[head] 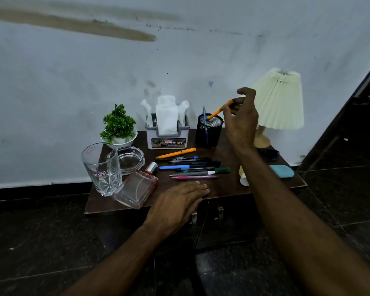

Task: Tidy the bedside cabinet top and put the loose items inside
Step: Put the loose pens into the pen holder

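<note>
My right hand (241, 118) pinches an orange pen (217, 113) by its upper end, its tip inside the black mesh pen cup (209, 133), where a blue pen (204, 116) also stands. Several loose pens (190, 166) lie in a row on the dark wooden cabinet top (222, 189), another orange pen (175, 153) furthest back. My left hand (179, 204) rests flat with straight fingers on the front edge of the top, just before the pens. Two metal door handles (219, 212) show below the edge.
On the left stand a drinking glass (101, 167), a glass ashtray (129, 159), a perfume bottle (137, 186) and a small potted plant (119, 127). A tissue holder (168, 133) is at the back; a lamp (278, 103), a blue case (282, 170) and a tube (243, 178) sit right.
</note>
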Tool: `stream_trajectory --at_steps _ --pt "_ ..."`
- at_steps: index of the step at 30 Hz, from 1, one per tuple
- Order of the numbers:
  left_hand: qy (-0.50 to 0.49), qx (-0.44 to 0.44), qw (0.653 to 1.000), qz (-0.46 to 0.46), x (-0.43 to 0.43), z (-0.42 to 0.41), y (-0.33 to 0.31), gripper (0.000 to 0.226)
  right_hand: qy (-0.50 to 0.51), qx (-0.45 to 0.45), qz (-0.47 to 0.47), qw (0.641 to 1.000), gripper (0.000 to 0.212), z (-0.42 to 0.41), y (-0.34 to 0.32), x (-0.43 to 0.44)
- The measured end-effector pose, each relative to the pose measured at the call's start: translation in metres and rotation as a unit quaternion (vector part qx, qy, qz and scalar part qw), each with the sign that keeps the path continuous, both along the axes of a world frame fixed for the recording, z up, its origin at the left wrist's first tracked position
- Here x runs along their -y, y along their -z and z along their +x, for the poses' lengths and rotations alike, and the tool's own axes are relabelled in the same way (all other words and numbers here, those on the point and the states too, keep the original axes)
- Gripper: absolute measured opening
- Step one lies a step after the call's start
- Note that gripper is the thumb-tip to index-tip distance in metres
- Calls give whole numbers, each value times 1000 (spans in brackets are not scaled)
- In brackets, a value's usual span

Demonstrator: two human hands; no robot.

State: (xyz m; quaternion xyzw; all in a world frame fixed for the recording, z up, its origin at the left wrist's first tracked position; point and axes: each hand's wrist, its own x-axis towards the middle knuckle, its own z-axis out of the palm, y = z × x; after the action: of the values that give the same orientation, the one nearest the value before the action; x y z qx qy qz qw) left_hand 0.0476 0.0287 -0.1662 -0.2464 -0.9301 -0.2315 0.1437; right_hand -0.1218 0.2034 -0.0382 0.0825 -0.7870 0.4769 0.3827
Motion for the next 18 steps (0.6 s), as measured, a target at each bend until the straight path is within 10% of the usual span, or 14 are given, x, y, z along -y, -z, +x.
stream_trajectory --at_steps 18 --pt "3 5 1000 13 0 2 -5 45 27 77 319 944 20 -58 7 25"
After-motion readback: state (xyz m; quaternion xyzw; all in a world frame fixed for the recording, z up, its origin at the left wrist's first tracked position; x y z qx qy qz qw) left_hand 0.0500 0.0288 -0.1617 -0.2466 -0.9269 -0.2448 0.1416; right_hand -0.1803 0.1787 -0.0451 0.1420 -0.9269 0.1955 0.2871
